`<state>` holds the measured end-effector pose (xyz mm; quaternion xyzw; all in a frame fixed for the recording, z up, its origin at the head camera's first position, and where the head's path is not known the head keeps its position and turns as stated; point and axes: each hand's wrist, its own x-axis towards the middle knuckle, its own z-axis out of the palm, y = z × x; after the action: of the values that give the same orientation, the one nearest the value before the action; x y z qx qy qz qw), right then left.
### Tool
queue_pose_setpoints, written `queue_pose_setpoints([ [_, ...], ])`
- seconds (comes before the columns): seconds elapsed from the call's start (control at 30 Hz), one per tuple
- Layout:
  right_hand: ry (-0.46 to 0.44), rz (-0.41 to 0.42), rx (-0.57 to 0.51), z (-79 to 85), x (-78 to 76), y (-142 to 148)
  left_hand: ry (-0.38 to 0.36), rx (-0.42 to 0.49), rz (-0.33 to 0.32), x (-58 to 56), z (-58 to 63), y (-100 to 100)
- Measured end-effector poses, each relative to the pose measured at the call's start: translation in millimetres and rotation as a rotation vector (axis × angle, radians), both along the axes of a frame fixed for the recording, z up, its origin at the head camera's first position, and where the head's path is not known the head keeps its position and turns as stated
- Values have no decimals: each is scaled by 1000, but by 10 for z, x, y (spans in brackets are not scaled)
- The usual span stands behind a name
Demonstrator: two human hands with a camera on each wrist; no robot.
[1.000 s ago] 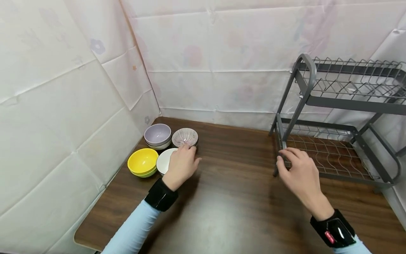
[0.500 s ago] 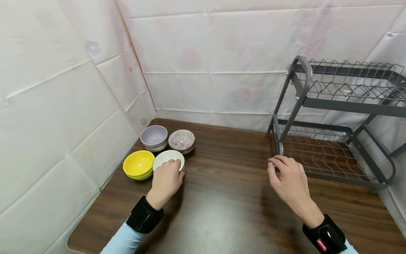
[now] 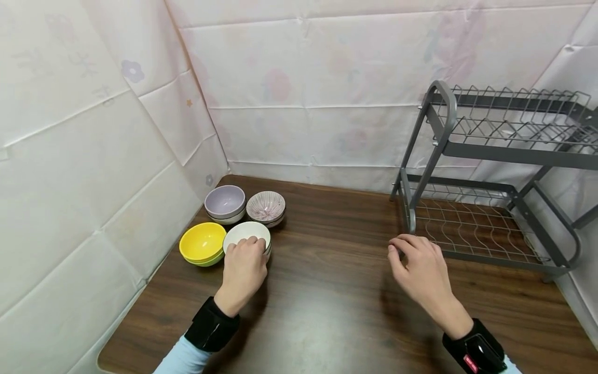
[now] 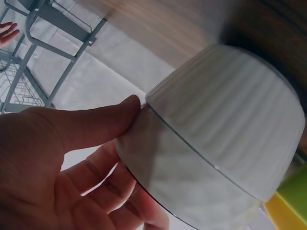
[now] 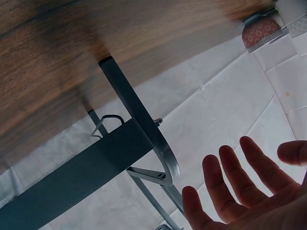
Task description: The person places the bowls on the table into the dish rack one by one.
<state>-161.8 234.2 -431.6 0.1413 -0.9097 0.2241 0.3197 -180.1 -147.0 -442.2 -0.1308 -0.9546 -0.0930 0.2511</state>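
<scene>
At the near side of a group of bowls, my left hand [image 3: 244, 270] pinches the rim of the upper white bowl [image 3: 246, 234]. In the left wrist view the thumb lies on the outside of this upper white bowl [image 4: 177, 167], and the other fingers reach over its dark rim. It sits nested in a ribbed white bowl [image 4: 230, 115] on the table. My right hand [image 3: 422, 272] holds nothing. Its fingers are loosely bent near the front left leg of a grey dish rack [image 3: 413, 218]; the right wrist view shows them spread apart.
Stacked bowls crowd round the white ones: a yellow bowl [image 3: 203, 241] on a green one, a lilac bowl [image 3: 225, 201] behind, and a striped bowl [image 3: 266, 206] at back right. The two-tier rack stands at the right of the brown table [image 3: 327, 259]. White sheeting [image 3: 299, 78] hangs behind.
My left hand has drawn back from near the striped bowl to the white bowl and taken its rim. My right hand has shifted slightly left in the view, its fingers bending a little more.
</scene>
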Motion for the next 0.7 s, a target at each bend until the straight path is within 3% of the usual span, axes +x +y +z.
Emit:
queue_pose_setpoints([
  [0.5,51,185,26,-50,-54,24,67,-4,-35,18,9,-77],
  [0.7,67,221,24,-56,-50,8,92,-13,-61,0,42,-109],
])
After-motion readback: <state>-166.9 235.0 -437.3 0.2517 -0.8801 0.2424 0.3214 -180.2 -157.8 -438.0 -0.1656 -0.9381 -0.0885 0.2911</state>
